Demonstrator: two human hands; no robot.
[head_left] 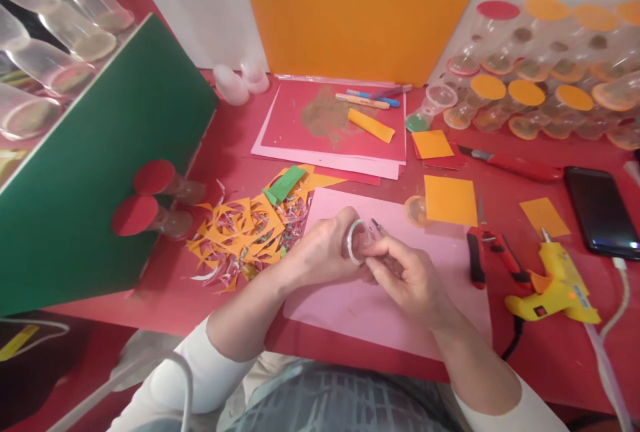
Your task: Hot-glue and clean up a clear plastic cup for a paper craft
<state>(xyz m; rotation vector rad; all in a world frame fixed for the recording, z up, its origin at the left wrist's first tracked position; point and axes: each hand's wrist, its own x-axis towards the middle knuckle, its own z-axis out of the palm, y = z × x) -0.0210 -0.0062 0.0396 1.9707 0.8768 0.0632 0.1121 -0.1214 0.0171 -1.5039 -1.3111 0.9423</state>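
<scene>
My left hand [327,245] is wrapped round a clear plastic cup-like piece [356,242], its round whitish rim facing up toward me. My right hand [405,275] is closed at the rim, thumb and fingertips pinched together against the cup's edge. A thin dark tip [376,225] sticks out past the right fingers; what it belongs to is hidden. Both hands are above a pink sheet [340,312] on the red table. Just beyond the right hand, an orange paper square [450,200] lies partly over a small clear round piece [415,210].
Left are orange scraps [250,225], red-topped plastic pieces [134,215] and a green board [115,172]. A yellow glue gun [560,279], red-handled pliers [505,259], a utility knife [515,163] and a phone [603,212] lie right. Orange-capped plastic pieces [525,93] stand behind; markers [363,101] lie on stacked sheets.
</scene>
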